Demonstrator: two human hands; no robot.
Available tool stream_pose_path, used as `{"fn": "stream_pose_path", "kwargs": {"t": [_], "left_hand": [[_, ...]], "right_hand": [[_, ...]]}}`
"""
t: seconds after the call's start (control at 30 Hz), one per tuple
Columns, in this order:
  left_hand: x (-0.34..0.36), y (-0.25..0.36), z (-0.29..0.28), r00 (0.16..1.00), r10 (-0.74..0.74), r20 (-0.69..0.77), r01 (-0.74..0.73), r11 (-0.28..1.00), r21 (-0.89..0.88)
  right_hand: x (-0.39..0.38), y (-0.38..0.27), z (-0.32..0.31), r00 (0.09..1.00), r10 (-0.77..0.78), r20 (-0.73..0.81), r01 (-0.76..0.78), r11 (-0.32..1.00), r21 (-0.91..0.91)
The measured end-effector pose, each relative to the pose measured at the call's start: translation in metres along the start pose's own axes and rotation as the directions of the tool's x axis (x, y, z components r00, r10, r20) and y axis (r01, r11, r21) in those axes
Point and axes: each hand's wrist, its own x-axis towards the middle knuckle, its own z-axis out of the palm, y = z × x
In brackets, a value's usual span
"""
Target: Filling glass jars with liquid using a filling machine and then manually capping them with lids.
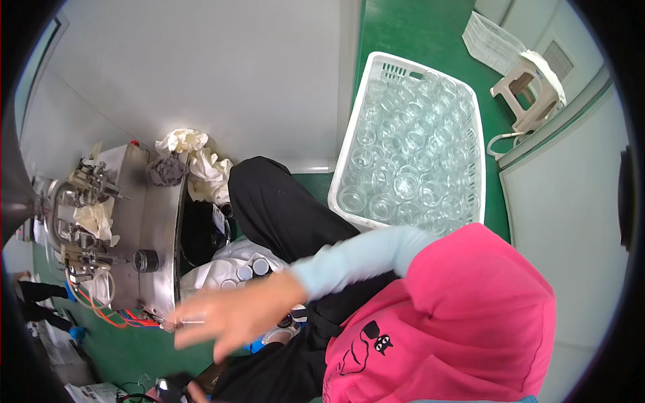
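My right hand (232,312) reaches leftward over my lap, smeared by motion. Its fingers look stretched and apart, with no held thing visible. At the lower edge my left hand (196,392) is mostly cut off. Its fingers lie against a dark, shiny, jar-like object (173,387), whose exact kind is unclear. A small jar with dark contents (145,260) stands on the steel machine table (158,285), beyond my right hand. Below that hand's wrist, several grey-lidded jars (252,269) lie in a white plastic bag (201,274) beside my legs.
Metal nozzles and hoses (80,255) rise along the machine's far side. A white crate (340,178) full of clear glass jars (406,185) stands on the green floor. Crumpled cloths (208,171) hang by the table corner. A stool (524,94) and white basket (490,43) sit upper right.
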Motion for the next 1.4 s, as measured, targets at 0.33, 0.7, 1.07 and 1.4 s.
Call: {"fn": "stream_pose_path", "kwargs": {"t": [0.33, 0.7, 1.07, 1.4], "left_hand": [[0.046, -0.092, -0.119, 0.897, 0.437, -0.071, -0.406, 0.876, 0.261], [0.036, 0.01, 0.016, 0.957, 0.286, 0.053, -0.291, 0.937, 0.195], [0.045, 0.033, 0.09, 0.977, 0.113, 0.182, -0.145, 0.974, 0.173], [0.062, 0.059, 0.117, 0.972, -0.059, 0.229, 0.015, 0.982, 0.187]], "right_hand": [[-0.325, -0.137, -0.282, 0.021, 0.431, -0.902, -0.663, -0.669, -0.335], [-0.411, -0.138, -0.272, -0.48, 0.576, -0.662, -0.792, -0.609, 0.045], [-0.462, -0.133, -0.238, -0.254, 0.359, -0.898, -0.607, -0.782, -0.141], [-0.476, -0.092, -0.262, -0.223, 0.488, -0.844, -0.719, -0.667, -0.196]]}}
